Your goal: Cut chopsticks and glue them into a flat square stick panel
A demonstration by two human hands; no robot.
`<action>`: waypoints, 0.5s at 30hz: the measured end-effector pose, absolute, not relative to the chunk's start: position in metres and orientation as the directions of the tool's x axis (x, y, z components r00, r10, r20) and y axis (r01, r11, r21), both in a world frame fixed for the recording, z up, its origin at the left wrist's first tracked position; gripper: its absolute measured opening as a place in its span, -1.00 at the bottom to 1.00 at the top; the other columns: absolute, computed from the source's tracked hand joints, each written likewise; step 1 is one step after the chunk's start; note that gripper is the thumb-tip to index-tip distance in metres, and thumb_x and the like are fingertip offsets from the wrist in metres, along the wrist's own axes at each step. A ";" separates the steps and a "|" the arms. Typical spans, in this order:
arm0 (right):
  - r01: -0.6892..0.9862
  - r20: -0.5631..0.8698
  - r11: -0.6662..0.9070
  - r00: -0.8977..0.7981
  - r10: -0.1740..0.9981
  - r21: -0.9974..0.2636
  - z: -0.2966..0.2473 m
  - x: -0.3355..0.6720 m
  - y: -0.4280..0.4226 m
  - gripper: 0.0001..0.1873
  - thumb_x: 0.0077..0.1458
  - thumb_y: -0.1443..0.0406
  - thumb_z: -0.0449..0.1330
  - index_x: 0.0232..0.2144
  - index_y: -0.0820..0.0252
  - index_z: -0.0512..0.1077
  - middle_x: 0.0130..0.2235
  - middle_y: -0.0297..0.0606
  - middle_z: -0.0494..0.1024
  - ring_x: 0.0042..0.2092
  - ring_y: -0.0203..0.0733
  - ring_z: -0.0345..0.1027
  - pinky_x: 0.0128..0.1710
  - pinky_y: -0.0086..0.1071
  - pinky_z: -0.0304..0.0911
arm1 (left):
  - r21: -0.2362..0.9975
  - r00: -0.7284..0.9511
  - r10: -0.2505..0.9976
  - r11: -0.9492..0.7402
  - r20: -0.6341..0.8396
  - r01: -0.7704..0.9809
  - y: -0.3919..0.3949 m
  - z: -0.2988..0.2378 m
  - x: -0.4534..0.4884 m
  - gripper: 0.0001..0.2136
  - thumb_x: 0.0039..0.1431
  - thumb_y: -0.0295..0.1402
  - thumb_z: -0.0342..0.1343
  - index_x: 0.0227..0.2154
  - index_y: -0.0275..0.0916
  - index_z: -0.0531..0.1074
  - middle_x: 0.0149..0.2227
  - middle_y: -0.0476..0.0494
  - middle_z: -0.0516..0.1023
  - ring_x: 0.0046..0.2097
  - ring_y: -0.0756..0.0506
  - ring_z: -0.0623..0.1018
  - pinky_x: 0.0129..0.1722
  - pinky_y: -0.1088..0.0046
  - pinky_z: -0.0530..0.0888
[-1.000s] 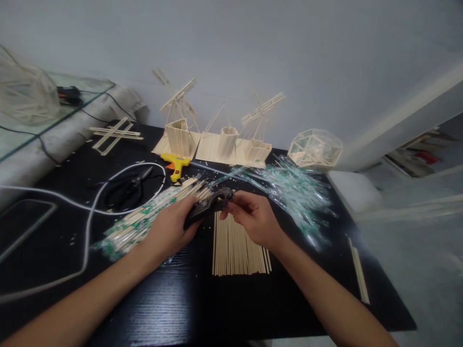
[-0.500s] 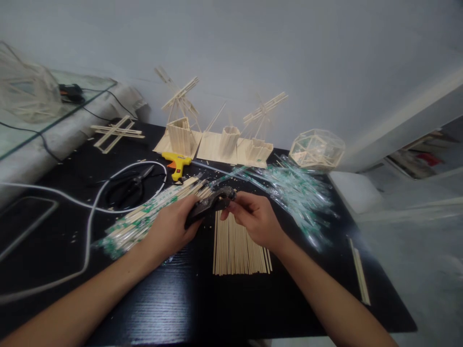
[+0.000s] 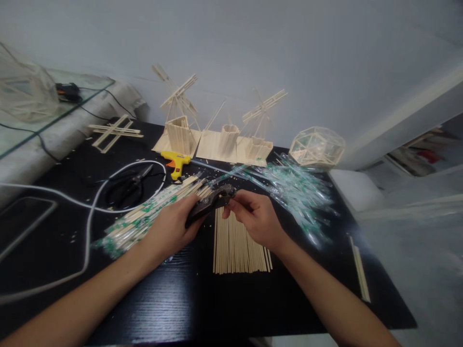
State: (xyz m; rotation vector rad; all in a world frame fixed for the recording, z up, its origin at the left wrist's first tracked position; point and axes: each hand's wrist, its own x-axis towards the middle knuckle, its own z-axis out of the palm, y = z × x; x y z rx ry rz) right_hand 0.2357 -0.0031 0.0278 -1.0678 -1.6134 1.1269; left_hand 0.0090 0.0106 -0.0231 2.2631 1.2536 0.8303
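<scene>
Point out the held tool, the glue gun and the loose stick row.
Held tool [image 3: 205,206]: head view, midway along its dark body.
Glue gun [image 3: 177,162]: head view, on its yellow body.
Stick row [image 3: 241,246]: head view, mid-row on the sticks.

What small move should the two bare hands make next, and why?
Perhaps the left hand could gently squeeze the dark, plier-like metal tool: it holds this tool, while the right hand pinches close to the tool's head, where a small pale piece shows.
</scene>
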 end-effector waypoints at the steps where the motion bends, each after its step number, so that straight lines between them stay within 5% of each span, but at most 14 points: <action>1: 0.174 0.179 0.224 -0.241 0.954 -0.959 0.028 0.235 -0.004 -0.62 0.33 0.09 0.28 -0.47 0.18 0.54 -0.56 -0.41 0.34 -0.53 -0.39 0.05 -0.52 -0.40 -0.01 | 0.613 0.410 0.867 -0.492 0.283 0.618 0.010 -0.023 0.009 -0.87 0.38 -0.24 0.05 -0.25 -0.17 0.35 -0.40 -0.05 0.52 -0.42 -0.10 0.48 -0.39 0.41 0.33; 15: 0.161 0.160 0.198 -0.224 0.962 -0.967 0.023 0.234 -0.004 -0.65 0.35 0.15 0.24 -0.46 0.18 0.54 -0.56 -0.41 0.32 -0.52 -0.38 0.06 -0.53 -0.40 -0.04 | 0.517 0.383 0.900 -0.435 0.210 0.738 0.008 -0.022 0.009 -0.95 0.27 -0.32 0.00 -0.30 -0.14 0.27 -0.49 -0.06 0.48 -0.47 -0.16 0.53 -0.45 0.40 0.27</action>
